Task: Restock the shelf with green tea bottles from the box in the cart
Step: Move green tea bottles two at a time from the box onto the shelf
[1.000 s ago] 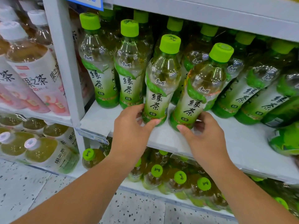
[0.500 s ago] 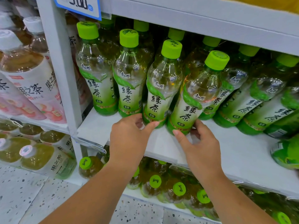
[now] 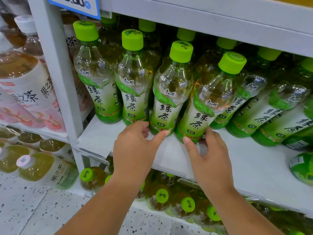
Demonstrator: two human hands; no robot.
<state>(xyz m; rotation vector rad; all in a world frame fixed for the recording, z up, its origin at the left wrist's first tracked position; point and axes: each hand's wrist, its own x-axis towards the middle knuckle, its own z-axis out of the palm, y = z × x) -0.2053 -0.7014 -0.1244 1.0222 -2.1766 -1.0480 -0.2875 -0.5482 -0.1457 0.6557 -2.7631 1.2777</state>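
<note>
**Head view (only view supplied)**

1. Hand positions. The left hand pinches the base of the third green tea bottle, a clear plastic bottle with a lime-green screw cap and a green-and-white label. It is third counting from the white metal upright. The thumb lies at the front of the base and the other fingers curl at its left side. The right hand holds the base of the fourth green tea bottle, which is the same type. Its thumb is in front and its fingers curl round the right side. Neither hand is spread wide; each closes narrowly on one bottle base.

2. Location of the stock. Both held bottles stand on the white shelf board. The third is close to upright. The fourth leans with its cap to the right, toward the bottles behind it. The box and the cart are out of frame.

3. Change. Compared with one second ago, both bases sit further back on the board, closer to the line of the leftmost green tea bottle. The grips are the same, and the fourth bottle keeps its lean.

4. Consequence for the task. The placing step appears almost complete, with the pair nearly aligned with the front row. The likely remaining actions are to straighten the fourth bottle, release both, and fetch more stock. Bare board at the front right suggests room for more.
</note>
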